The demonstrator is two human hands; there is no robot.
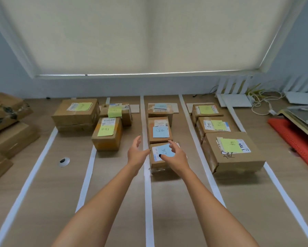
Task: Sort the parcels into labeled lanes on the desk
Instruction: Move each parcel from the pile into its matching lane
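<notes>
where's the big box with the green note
In the head view, the big box sits nearest in the rightmost lane, right of the blue-note parcel.

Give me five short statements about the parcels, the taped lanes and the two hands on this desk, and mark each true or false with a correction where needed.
1. The lane between the two middle tape strips holds parcels with blue notes. True: the nearest blue-note parcel and the two behind it carry blue notes.
2. The left hand grips a parcel. False: it is open, beside the nearest blue-note parcel.
3. The large parcel in the right lane has a yellow-green note. True.
4. The right hand holds a pen. False: it holds nothing; its fingers are spread over the nearest blue-note parcel.
5. The unsorted boxes are stacked at the right edge of the desk. False: they are at the left edge.
</notes>
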